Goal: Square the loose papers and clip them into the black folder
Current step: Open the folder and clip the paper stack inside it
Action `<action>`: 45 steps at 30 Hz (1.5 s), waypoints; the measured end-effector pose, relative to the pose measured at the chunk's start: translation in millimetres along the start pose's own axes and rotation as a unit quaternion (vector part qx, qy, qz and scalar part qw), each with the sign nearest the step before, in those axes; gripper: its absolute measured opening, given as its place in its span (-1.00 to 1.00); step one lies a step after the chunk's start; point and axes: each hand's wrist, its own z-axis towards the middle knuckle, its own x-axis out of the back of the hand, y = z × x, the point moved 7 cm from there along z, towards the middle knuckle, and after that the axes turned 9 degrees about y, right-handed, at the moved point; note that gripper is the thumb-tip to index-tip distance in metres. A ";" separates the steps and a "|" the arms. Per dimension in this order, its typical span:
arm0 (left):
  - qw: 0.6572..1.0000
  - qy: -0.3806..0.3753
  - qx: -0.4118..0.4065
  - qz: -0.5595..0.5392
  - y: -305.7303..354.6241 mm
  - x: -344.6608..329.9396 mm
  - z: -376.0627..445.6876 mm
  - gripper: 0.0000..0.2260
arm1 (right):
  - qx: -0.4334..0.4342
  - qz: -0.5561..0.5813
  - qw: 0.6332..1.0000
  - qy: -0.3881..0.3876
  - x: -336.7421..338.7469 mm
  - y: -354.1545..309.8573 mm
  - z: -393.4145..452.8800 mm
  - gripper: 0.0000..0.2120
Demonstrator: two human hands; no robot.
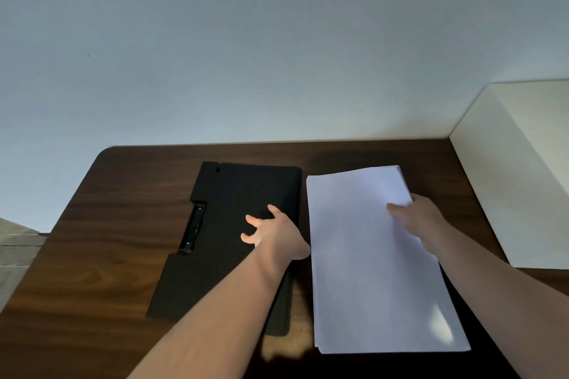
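A dark brown table [92,255] with visible wood grain and a rounded far-left corner holds the black folder [234,194]. The folder is matte, flat and rectangular, and its left edge has a cut-out where a shiny black metal clip [193,229] sits. Just to the right of the folder lies the stack of white papers [369,271], smooth and thin, with edges slightly uneven at the far corner. The left hand [274,232] rests on the folder with fingers spread apart, holding nothing. The right hand [421,218] pinches the right edge of the papers, thumb on top and fingers hidden under the sheets.
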 end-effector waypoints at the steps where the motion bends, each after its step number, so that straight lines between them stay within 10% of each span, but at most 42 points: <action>1: 1.000 -0.007 0.002 0.001 1.6 -1.9 -0.4 -0.14 | -0.003 0.005 1.000 -0.001 0.3 -0.4 -0.2 -0.62; 6: 0.992 0.049 -0.111 -0.011 -1.9 32.1 5.0 -0.81 | -0.047 0.060 0.997 -0.031 3.3 6.2 0.5 -0.59; 13: 0.976 0.033 -0.182 -0.115 -36.3 97.6 -13.5 -0.92 | -0.052 0.080 0.993 -0.067 6.7 -4.4 -20.6 -0.60; 23: 0.927 0.247 -0.138 -0.245 -182.7 210.9 -28.3 -0.55 | -0.037 0.063 0.993 -0.094 -45.0 -68.8 -42.2 -0.55; 32: 0.936 0.232 0.101 -0.245 -314.3 114.0 10.9 -0.39 | -0.004 0.020 0.997 -0.080 -89.1 -73.3 -43.3 -0.62; 45: 0.965 0.169 -0.022 -0.200 -119.3 37.8 37.4 -0.48 | 0.007 -0.015 0.998 -0.065 -93.2 -66.3 -21.4 -0.65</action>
